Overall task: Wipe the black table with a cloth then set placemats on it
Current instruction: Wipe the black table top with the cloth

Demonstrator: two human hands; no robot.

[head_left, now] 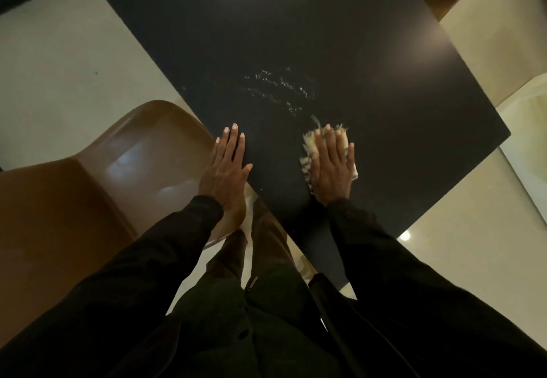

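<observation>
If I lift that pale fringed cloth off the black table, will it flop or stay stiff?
Probably floppy: the cloth lies flattened under the right hand, fringe splayed. Likely light, being small. It should slide easily on the smooth black table.

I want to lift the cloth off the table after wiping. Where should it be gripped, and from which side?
Probably the fringed edge of the cloth showing left of the right hand: pinch it from above, on that side. The cloth lies flat on the black table under that hand, so only this loose border offers purchase.
</observation>
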